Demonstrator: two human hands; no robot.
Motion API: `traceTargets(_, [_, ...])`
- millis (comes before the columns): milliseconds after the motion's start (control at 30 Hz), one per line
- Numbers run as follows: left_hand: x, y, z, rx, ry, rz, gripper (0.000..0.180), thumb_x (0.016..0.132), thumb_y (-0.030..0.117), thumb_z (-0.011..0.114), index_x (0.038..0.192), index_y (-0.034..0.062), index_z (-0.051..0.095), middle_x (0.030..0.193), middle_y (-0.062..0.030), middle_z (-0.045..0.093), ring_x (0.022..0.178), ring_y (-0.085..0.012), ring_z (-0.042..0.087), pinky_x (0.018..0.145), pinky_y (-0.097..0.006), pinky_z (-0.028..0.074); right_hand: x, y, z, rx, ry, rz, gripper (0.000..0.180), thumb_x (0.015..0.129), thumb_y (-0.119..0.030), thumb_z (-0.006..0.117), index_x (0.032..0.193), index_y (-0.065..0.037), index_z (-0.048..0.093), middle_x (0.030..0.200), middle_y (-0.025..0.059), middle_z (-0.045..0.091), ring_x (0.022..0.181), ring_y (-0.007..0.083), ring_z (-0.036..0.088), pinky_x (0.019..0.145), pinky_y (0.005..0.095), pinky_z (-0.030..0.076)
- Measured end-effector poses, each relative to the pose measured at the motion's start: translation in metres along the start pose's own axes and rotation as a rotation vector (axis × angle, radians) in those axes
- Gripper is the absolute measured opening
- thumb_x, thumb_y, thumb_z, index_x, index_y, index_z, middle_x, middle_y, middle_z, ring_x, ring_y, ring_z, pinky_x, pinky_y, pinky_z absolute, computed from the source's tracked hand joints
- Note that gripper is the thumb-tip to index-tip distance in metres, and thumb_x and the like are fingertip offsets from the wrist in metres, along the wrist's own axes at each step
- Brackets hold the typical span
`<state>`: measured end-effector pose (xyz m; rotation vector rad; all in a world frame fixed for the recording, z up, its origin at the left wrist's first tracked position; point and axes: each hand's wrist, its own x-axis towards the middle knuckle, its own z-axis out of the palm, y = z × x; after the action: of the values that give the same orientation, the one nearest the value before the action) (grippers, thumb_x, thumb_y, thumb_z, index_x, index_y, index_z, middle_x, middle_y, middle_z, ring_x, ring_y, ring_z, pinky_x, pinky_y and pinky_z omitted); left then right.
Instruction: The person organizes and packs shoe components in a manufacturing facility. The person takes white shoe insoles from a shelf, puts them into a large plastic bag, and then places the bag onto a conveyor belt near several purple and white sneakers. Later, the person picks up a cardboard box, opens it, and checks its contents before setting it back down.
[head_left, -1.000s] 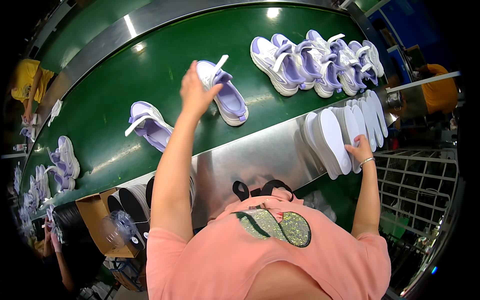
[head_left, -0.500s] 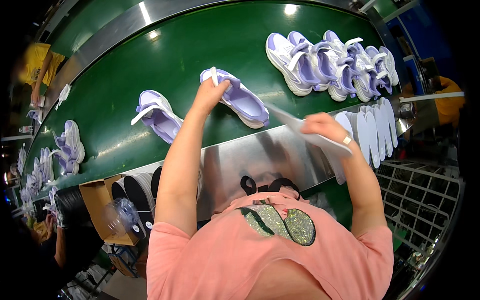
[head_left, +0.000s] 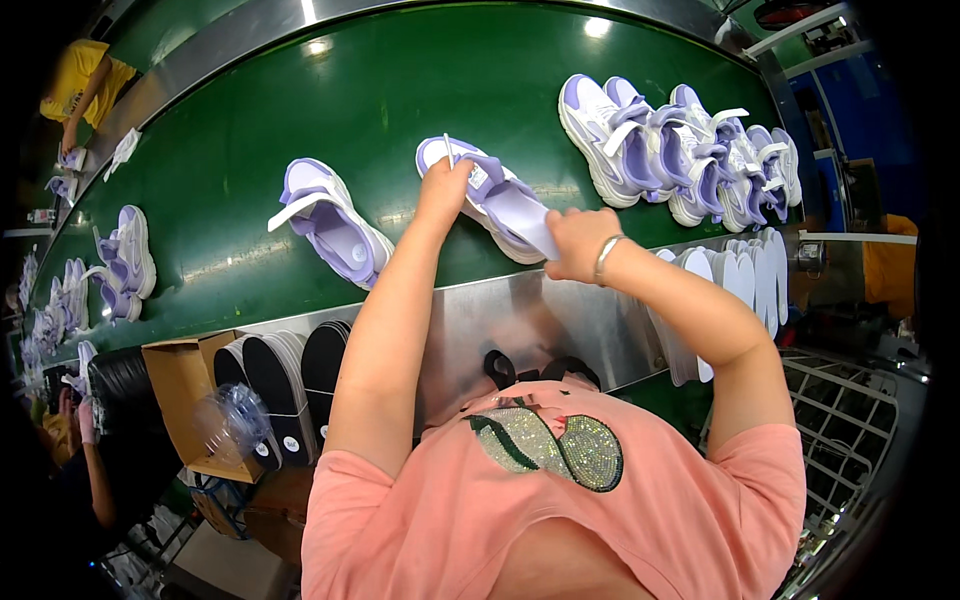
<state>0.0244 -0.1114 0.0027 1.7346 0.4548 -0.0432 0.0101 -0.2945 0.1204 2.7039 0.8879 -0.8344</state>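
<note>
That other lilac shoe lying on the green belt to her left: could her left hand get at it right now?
Probably yes. The lilac shoe lies uncovered on the green belt, nothing between; but the left hand is holding another shoe.

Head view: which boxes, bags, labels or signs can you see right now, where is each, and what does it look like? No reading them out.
Cardboard box: lower left below the belt edge, open, brown, with dark and white insoles standing beside it.
Plastic bag: at the box's front, crumpled, clear.
Label: small pale tag on the lilac shoe, between the left hand and right hand.
No signs or screens that I can make out.
</note>
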Motion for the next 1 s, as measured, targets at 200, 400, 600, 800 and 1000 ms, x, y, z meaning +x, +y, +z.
traceTargets(200, [-0.003,0.004,0.001,0.112,0.047,0.050,0.035,0.079,0.028,0.045,0.088,-0.0051,0.054,0.080,-0.0226,0.058,0.077,-0.0346,0.056,0.069,-0.039,0.042,0.017,-0.023,0.001,-0.138,0.113,-0.147,0.014,0.069,-0.014,0.051,0.074,-0.006,0.062,0.078,0.0133,0.060,0.075,0.0257,0.059,0.064,0.0351,0.047])
traceTargets(400, [-0.013,0.006,0.004,0.146,0.080,0.091,0.031,0.080,0.027,0.047,0.089,-0.0021,0.053,0.082,-0.0228,0.057,0.078,-0.0374,0.055,0.068,-0.041,0.042,0.071,-0.029,0.032,-0.093,0.190,-0.189,0.014,0.071,-0.011,0.051,0.075,-0.007,0.063,0.078,0.0135,0.061,0.076,0.0250,0.059,0.068,0.0334,0.047])
traceTargets(600, [-0.015,0.012,0.008,0.151,0.102,0.106,0.028,0.080,0.025,0.049,0.085,-0.0018,0.053,0.079,-0.0214,0.058,0.075,-0.0366,0.055,0.066,-0.041,0.042,0.100,-0.033,0.029,-0.031,-0.176,-0.008,0.027,0.076,-0.022,0.049,0.094,-0.007,0.062,0.100,0.0104,0.059,0.095,0.0253,0.055,0.081,0.0314,0.043])
traceTargets(800, [-0.011,0.006,0.004,0.178,0.068,0.100,0.029,0.081,0.024,0.048,0.093,-0.0019,0.054,0.081,-0.0162,0.058,0.075,-0.0248,0.055,0.066,-0.034,0.042,0.104,-0.040,0.023,-0.117,-0.252,-0.006,0.031,0.079,-0.023,0.045,0.104,-0.011,0.058,0.108,0.0102,0.055,0.100,0.0230,0.053,0.083,0.0302,0.041])
traceTargets(1000, [-0.016,0.016,0.006,0.245,0.143,0.124,0.027,0.080,0.024,0.048,0.083,-0.0030,0.052,0.076,-0.0231,0.056,0.074,-0.0383,0.054,0.064,-0.042,0.042,0.074,-0.037,-0.007,-0.145,-0.306,-0.145,0.030,0.076,-0.019,0.046,0.101,-0.009,0.059,0.104,0.0110,0.057,0.100,0.0224,0.052,0.084,0.0348,0.038])
